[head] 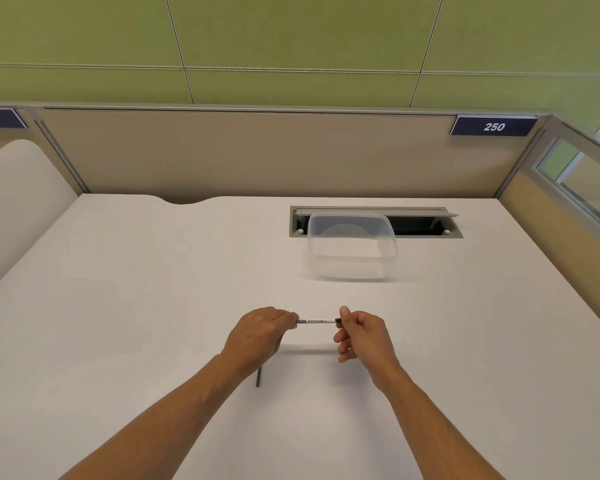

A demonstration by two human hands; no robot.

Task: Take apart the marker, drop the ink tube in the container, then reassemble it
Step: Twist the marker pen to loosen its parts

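Note:
A white whiteboard marker (316, 321) is held level above the white desk (118, 289), between both hands. My left hand (260, 332) grips its left end, which is hidden in the fingers. My right hand (361, 332) pinches the dark piece at its right end between thumb and fingers. A thin dark rod (258, 377) lies on the desk below my left wrist, partly covered by my forearm; I cannot tell if it is the ink tube. A clear plastic container (352, 251) stands open at the back right, beyond the hands, with nothing visible in it.
A recessed cable tray (426, 225) with a raised flap sits in the desk behind the container. Beige partition panels close off the back and right sides, with a sign reading 250 (494, 126).

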